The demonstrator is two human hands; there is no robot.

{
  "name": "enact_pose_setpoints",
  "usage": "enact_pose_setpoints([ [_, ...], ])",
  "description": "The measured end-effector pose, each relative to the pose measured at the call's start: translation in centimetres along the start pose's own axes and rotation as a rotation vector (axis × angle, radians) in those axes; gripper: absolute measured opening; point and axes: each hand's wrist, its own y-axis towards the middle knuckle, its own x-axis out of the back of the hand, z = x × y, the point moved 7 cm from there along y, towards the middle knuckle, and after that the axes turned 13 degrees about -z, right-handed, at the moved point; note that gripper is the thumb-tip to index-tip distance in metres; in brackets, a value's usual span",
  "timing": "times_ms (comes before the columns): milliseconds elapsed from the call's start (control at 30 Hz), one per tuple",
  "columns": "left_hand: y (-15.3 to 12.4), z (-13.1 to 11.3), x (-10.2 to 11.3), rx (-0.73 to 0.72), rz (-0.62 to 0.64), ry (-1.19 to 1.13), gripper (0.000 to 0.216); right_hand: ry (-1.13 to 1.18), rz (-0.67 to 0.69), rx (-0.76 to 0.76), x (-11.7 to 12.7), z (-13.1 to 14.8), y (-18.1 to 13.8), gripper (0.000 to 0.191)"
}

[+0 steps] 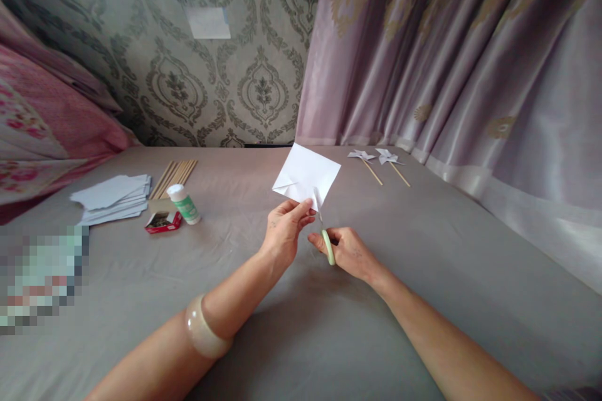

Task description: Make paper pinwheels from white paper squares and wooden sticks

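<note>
A square sheet of white paper [313, 169] is pinched at its lower edge by my left hand [285, 225], thumb on top. One slit shows near the sheet's left corner. My right hand [350, 250] is closed on a pair of scissors [328, 247] with pale green handles. Their blades reach up over the paper's lower right part, close to my left fingertips. How far the blades are apart is hard to make out. Both hands are held above the grey cloth surface [282, 338].
On the left lie a stack of white paper [113, 197], several wooden sticks [174, 178], a white-and-green glue stick [185, 203] and a small red box [162, 222]. Two paper pinwheels [362, 155] on sticks lie at the back right. A curtain [423, 62] borders the right side.
</note>
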Motion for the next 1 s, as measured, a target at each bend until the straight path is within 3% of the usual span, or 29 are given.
enact_pose_setpoints([
  [1000, -0.40, 0.79, -0.17, 0.041, 0.008, 0.006, 0.026, -0.008, -0.069, 0.016, 0.50, 0.06, 0.16, 0.051],
])
